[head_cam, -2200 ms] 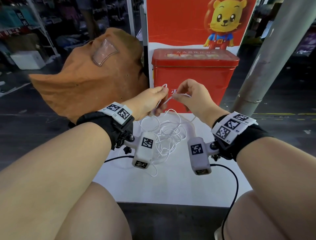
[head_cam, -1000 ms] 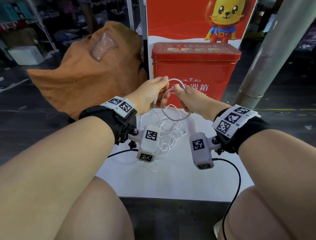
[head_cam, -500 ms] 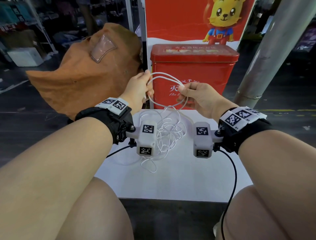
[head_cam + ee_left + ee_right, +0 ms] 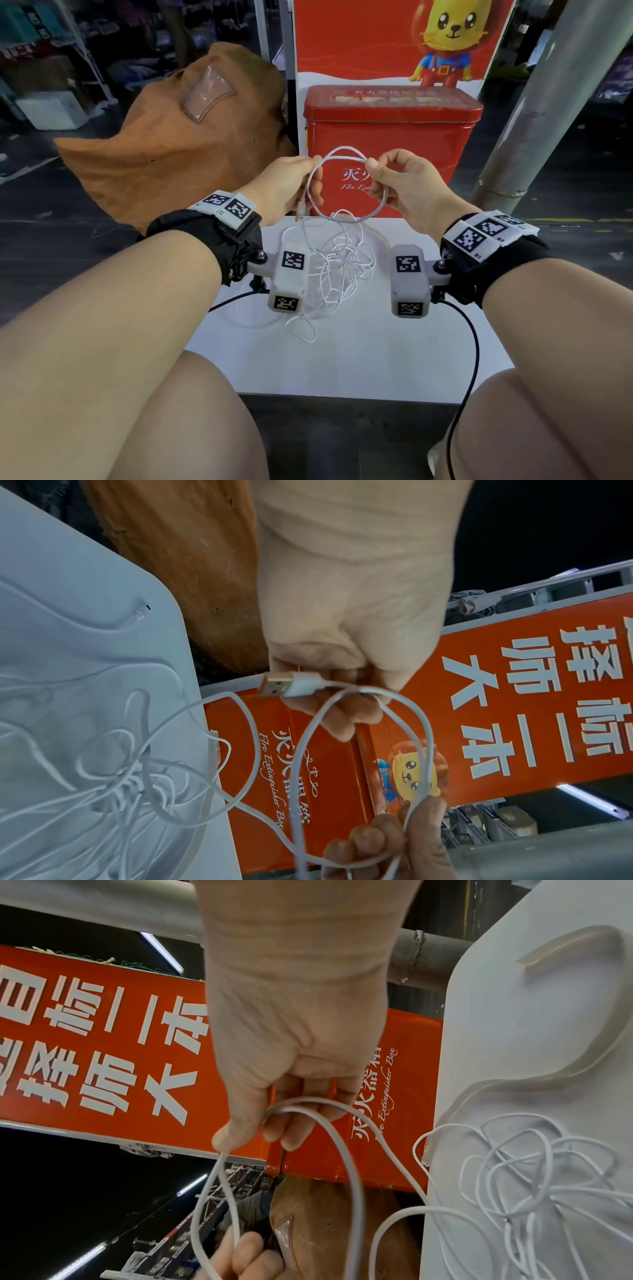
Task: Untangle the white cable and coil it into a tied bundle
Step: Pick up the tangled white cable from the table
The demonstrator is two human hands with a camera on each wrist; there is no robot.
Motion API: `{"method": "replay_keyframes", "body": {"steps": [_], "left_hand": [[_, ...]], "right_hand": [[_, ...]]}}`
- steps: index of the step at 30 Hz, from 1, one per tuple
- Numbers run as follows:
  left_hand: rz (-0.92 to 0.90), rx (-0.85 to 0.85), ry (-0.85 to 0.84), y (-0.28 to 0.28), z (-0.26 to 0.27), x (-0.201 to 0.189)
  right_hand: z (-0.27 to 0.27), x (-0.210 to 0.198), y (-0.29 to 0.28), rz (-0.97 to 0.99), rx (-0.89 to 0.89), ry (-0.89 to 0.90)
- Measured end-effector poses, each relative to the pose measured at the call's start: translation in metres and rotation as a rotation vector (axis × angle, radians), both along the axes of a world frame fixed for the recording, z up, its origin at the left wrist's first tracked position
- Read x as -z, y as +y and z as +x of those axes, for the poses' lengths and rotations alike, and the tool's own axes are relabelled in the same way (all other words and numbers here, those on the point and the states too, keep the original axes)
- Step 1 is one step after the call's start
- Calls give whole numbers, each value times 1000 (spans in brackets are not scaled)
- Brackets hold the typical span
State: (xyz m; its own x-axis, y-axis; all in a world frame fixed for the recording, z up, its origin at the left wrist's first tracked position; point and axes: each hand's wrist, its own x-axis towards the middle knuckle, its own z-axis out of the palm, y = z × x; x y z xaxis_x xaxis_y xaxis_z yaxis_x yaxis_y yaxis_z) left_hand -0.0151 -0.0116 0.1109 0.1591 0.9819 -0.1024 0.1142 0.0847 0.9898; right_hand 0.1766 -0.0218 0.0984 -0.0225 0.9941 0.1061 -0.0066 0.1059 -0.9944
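Red fire-extinguisher box (image 4: 390,137) stood behind my hands, brown sack (image 4: 178,137) to its left, grey pole (image 4: 555,102) right. My left hand (image 4: 287,188) and right hand (image 4: 404,185) each pinched the white cable (image 4: 342,159); the rest lay tangled on the white surface (image 4: 342,359). Loop was wider than half a second earlier, USB plug (image 4: 291,687) at my left fingers (image 4: 342,723).

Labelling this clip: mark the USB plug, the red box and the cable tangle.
USB plug (image 4: 274,687), left wrist view, metal shell.
Red box (image 4: 394,137), head view, front face.
Cable tangle (image 4: 337,265), head view, middle of knotted loops.
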Motion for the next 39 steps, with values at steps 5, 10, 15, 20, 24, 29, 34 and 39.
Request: {"method": "replay_keyframes", "body": {"steps": [5, 10, 15, 20, 24, 29, 34, 39], "left_hand": [[6, 33, 32, -5, 7, -2], [33, 60, 60, -9, 11, -4], [-35, 149, 99, -12, 10, -3], [-62, 231, 209, -16, 10, -11], [29, 60, 32, -10, 2, -15], [32, -197, -190, -4, -10, -14], [-7, -152, -155, -5, -6, -12], [-76, -3, -74, -9, -5, -13]], "right_hand": [[-5, 3, -3, -45, -82, -78], [-12, 4, -3, -29, -41, -192], [-16, 3, -2, 30, 20, -330], [-12, -3, -2, 15, -34, -281], [-4, -3, -2, -55, -147, -150], [5, -1, -3, -132, -185, 94], [2, -9, -6, -175, -116, 313], [6, -10, -6, -150, -74, 244]]}}
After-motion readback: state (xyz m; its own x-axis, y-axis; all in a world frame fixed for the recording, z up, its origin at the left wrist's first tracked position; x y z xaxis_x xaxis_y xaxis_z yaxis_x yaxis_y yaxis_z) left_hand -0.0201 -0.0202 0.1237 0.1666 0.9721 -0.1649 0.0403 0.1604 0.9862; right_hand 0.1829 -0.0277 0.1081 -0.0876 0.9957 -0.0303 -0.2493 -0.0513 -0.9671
